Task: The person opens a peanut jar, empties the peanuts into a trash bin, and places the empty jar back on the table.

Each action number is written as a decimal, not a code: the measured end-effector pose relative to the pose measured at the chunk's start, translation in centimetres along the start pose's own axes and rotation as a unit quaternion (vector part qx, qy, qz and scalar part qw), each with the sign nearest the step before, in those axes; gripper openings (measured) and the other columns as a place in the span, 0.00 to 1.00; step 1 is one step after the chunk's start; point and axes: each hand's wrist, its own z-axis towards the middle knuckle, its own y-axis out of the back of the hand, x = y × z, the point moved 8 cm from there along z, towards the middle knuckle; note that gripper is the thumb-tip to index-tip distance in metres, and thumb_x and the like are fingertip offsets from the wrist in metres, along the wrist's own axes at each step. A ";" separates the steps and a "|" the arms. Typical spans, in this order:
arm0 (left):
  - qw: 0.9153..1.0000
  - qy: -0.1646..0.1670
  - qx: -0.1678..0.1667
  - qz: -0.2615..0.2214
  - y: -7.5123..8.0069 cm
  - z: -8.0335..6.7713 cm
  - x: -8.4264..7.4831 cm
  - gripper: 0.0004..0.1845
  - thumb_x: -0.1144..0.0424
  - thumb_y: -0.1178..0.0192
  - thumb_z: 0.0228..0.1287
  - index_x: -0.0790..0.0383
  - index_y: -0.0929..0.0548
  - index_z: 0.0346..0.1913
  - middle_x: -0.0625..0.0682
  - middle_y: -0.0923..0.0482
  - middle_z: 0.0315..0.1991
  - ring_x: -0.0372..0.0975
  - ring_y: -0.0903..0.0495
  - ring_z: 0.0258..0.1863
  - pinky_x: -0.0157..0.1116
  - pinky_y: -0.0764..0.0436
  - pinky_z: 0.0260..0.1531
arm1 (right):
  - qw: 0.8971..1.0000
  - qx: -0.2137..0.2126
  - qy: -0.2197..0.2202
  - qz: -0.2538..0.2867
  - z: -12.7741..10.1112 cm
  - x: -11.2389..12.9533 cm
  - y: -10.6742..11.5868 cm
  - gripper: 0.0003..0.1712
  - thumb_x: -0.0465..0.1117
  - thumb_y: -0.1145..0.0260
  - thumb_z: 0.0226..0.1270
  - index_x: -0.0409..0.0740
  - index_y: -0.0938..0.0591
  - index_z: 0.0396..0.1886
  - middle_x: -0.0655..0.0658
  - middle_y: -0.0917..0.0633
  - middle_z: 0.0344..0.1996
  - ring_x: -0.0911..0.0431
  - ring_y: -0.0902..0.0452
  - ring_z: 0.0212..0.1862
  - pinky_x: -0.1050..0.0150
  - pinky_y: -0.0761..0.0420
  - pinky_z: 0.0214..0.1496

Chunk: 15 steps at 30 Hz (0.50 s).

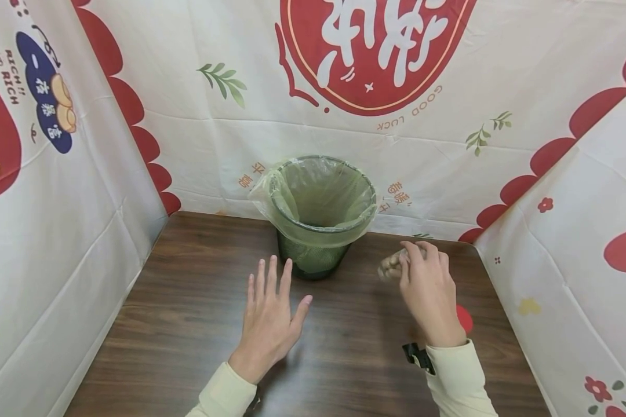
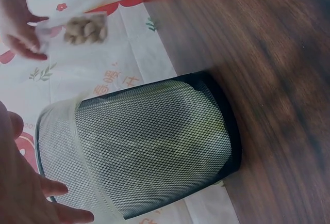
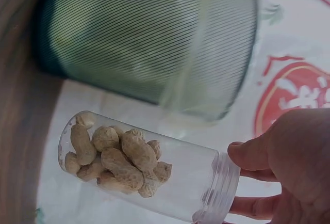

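A clear plastic jar [image 3: 139,162] with several unshelled peanuts [image 3: 121,159] lying toward its bottom is gripped at the ribbed neck by my right hand [image 1: 428,284]. The head view has the jar above the table, right of a mesh wastebasket [image 1: 315,255]. This dark-rimmed basket is lined with a thin, pale green plastic bag [image 1: 318,191] folded over its rim. In front of it, my left hand [image 1: 271,321] is spread with straight fingers and holds nothing. In the left wrist view, its fingertips [image 2: 72,216] overlap the basket's upper part; contact cannot be told.
A red round thing [image 1: 465,318], partly hidden by my right wrist, shows on the right side of the brown wooden table [image 1: 188,301]. White printed cloth [image 1: 203,139] hangs behind the table and along both sides. The basket stands near the back edge.
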 end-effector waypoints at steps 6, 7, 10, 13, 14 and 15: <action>1.000 0.003 0.004 -0.014 0.0 -0.1 -0.2 0.45 0.34 0.53 0.82 0.58 0.46 0.88 0.65 0.52 0.88 0.61 0.55 0.88 0.64 0.49 0.84 | 1.000 -0.016 0.009 0.021 -0.6 2.7 2.1 0.17 0.36 0.36 0.79 0.37 0.16 0.63 0.26 0.20 0.62 0.28 0.25 0.60 0.26 0.17 0.46; 1.000 0.003 0.003 -0.017 0.1 -0.1 -0.3 0.45 0.34 0.52 0.82 0.58 0.46 0.88 0.65 0.52 0.88 0.61 0.54 0.88 0.64 0.49 0.84 | 1.000 -0.018 0.011 0.023 -0.8 3.1 2.3 0.17 0.36 0.35 0.79 0.38 0.16 0.63 0.27 0.20 0.62 0.29 0.25 0.60 0.27 0.17 0.46; 1.000 0.000 -0.002 -0.016 0.1 0.0 -0.4 0.47 0.33 0.49 0.80 0.58 0.46 0.88 0.65 0.50 0.88 0.61 0.53 0.88 0.64 0.47 0.84 | 0.999 -0.020 0.021 0.034 -1.2 4.3 2.7 0.18 0.34 0.34 0.78 0.38 0.16 0.63 0.27 0.20 0.62 0.29 0.25 0.60 0.28 0.17 0.47; 1.000 -0.001 -0.004 -0.011 0.1 -0.1 -0.5 0.49 0.33 0.46 0.77 0.58 0.45 0.87 0.66 0.49 0.87 0.61 0.52 0.87 0.63 0.46 0.84 | 0.998 -0.018 0.033 0.049 -1.8 5.6 2.8 0.18 0.32 0.32 0.76 0.38 0.16 0.63 0.28 0.20 0.62 0.30 0.24 0.60 0.29 0.15 0.47; 1.000 -0.003 -0.003 -0.007 0.1 -0.1 -0.6 0.49 0.32 0.46 0.76 0.58 0.45 0.87 0.66 0.49 0.87 0.61 0.51 0.87 0.63 0.46 0.84 | 0.998 -0.017 0.037 0.055 -2.0 5.9 2.7 0.18 0.32 0.31 0.75 0.38 0.16 0.62 0.28 0.20 0.62 0.30 0.24 0.60 0.30 0.14 0.47; 1.000 -0.005 -0.003 -0.005 0.1 -0.1 -0.7 0.50 0.32 0.44 0.75 0.59 0.45 0.87 0.66 0.48 0.87 0.61 0.51 0.87 0.63 0.45 0.83 | 0.997 -0.015 0.040 0.060 -2.1 6.3 2.6 0.18 0.32 0.31 0.75 0.38 0.15 0.62 0.28 0.20 0.62 0.31 0.24 0.61 0.30 0.14 0.47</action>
